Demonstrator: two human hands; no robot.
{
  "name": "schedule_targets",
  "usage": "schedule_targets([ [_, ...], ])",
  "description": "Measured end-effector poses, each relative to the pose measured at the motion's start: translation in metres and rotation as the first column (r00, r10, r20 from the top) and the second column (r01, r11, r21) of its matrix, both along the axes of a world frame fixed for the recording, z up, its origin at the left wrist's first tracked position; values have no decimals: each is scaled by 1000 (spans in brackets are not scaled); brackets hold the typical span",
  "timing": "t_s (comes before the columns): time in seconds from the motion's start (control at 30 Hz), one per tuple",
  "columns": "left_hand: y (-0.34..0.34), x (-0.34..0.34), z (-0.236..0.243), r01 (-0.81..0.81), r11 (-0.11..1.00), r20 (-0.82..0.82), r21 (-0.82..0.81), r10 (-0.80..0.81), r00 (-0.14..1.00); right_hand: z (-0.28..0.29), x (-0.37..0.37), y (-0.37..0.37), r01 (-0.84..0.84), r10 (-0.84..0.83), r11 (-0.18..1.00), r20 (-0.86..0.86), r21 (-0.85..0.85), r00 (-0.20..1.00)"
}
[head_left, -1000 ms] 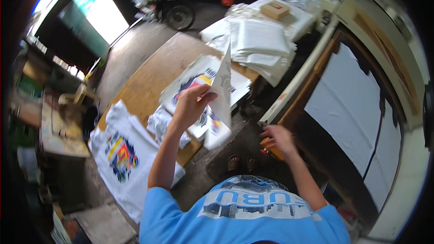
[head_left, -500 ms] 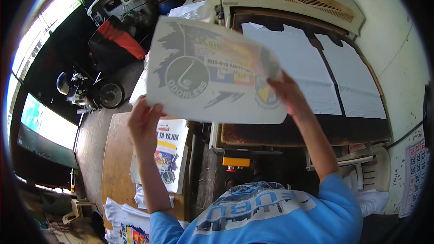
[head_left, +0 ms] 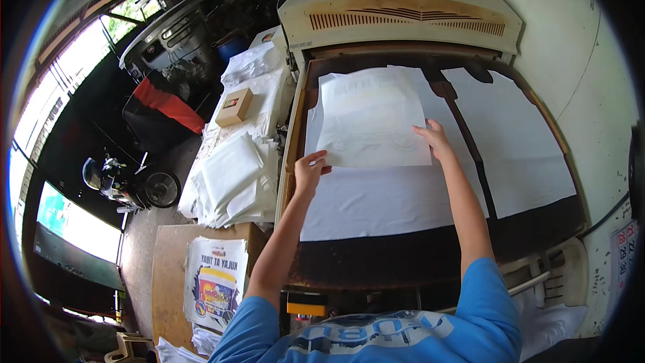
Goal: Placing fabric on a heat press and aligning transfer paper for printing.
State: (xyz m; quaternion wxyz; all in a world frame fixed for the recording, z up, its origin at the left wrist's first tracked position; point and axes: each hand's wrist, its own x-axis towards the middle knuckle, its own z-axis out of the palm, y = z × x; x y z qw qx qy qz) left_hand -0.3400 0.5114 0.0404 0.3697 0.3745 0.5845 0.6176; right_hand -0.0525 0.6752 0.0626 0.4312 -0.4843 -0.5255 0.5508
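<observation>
A translucent white sheet of print transfer paper (head_left: 373, 114) lies low over the upper part of a white fabric piece (head_left: 376, 205), its faint print showing through from beneath. My left hand (head_left: 310, 171) pinches the sheet near its lower left corner. On its right edge, a little above the corner, my right hand (head_left: 435, 140) grips it between thumb and fingers. A second white fabric piece (head_left: 517, 141) lies to the right, past a dark gap. Both pieces rest on the dark brown bed (head_left: 410, 262) of a large heat press. Whether the sheet fully touches the fabric, I cannot tell.
The press's cream vented hood (head_left: 396, 10) stands behind the bed. Left of it, a table holds folded white cloth (head_left: 232, 171) and a brown box (head_left: 234, 107). Nearer is a stack of printed sheets (head_left: 215, 282) on a wooden table (head_left: 168, 275). A yellow control box (head_left: 306, 306) sits below the bed's front edge.
Both hands have brought the raised transfer sheet down onto the left fabric piece. Its printed side, which faced me before, now faces down. The view has shifted toward the press.
</observation>
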Motion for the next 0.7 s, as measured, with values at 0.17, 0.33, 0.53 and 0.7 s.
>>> schedule_targets([
  [0.17, 55, 16, -36, -12, 986, -25, -168, 8, 1000, -44, 33, 30, 20, -11, 999, 211, -42, 977],
  [0.33, 76, 35, -48, 19, 969, -76, -245, -39, 996, -77, 54, 41, 46, -61, 997, 295, 59, 954],
  [0.53, 70, 42, -42, -18, 963, -170, -268, -29, 985, -75, 56, 41, 121, -157, 986, 432, 112, 888],
  [0.7, 61, 29, -49, -72, 957, -339, -282, -29, 941, -83, 57, 42, 101, -239, 949, 475, 297, 847],
])
